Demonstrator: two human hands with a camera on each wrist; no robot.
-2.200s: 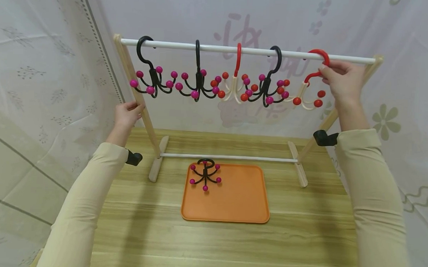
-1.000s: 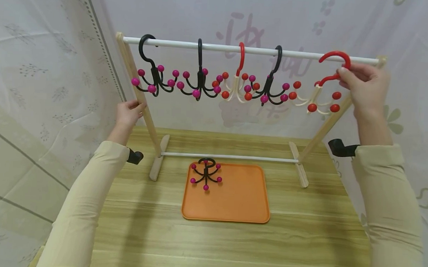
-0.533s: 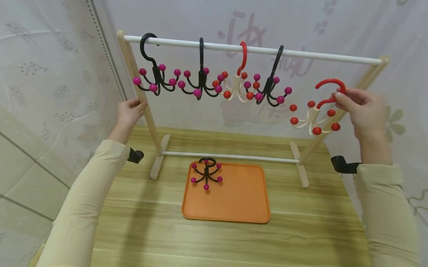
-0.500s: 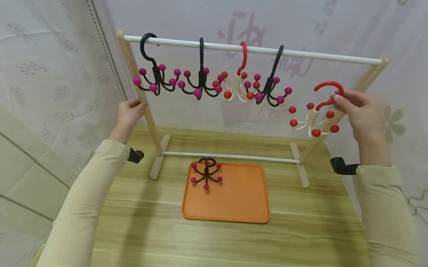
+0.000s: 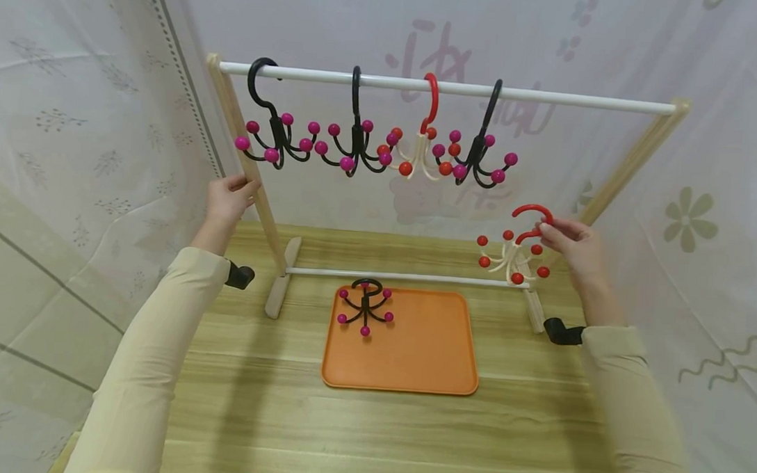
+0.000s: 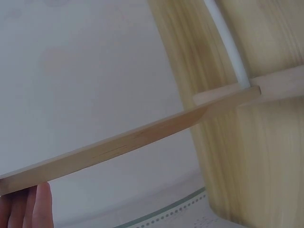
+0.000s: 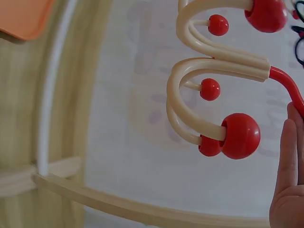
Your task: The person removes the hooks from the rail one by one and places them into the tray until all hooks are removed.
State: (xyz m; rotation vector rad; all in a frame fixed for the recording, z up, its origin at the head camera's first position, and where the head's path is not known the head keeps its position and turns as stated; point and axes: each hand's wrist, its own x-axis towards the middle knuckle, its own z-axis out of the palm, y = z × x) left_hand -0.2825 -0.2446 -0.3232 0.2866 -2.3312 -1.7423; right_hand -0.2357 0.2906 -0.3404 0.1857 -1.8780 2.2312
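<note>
My right hand pinches the red hook of a cream multi-arm hanger with red ball tips. It is off the rail, in front of the rack's right side. In the right wrist view the hanger's cream arms fill the middle, and fingers meet the hook at the right edge. My left hand grips the left wooden post of the clothes rack. Its fingertips show under the post in the left wrist view. On the white top rail hang three black hangers with pink balls and one red-and-cream hanger.
An orange tray lies on the wooden table before the rack. A black hanger with pink balls sits at its back left. The rack's lower white bar runs behind the tray. Patterned curtains surround the table.
My right hand has lifted the red-hooked hanger off the rail's right end, then brought it down and to the left. The left hand stays on the post.
</note>
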